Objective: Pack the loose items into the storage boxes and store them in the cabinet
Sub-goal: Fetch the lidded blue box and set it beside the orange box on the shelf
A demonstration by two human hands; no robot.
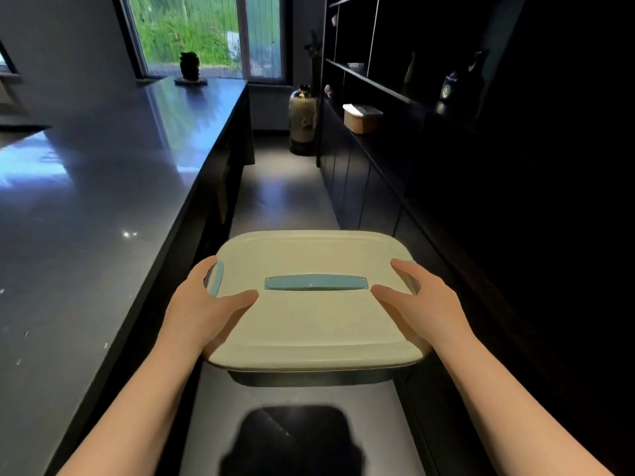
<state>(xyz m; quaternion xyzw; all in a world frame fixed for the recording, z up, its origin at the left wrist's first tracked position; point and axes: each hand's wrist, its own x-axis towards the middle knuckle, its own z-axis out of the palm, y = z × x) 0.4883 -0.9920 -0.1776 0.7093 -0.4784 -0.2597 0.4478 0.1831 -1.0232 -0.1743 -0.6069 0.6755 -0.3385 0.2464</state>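
Note:
I carry a storage box [314, 324] with a cream lid and a pale blue handle strip in the aisle, lid closed. My left hand [202, 304] grips its left side by the blue latch, thumb lying on the lid. My right hand [417, 300] grips the right side the same way. The box's dark body shows below the lid's near edge. A second storage box [362, 117] with a white lid and beige body sits on the dark cabinet ledge [388, 156] at the right.
A long glossy grey counter [103, 187] runs along the left, with a dark figurine [189, 67] at its far end. Dark shelving fills the right, holding a dark bottle [446, 87]. A tall ceramic vase [302, 121] stands on the floor by the window.

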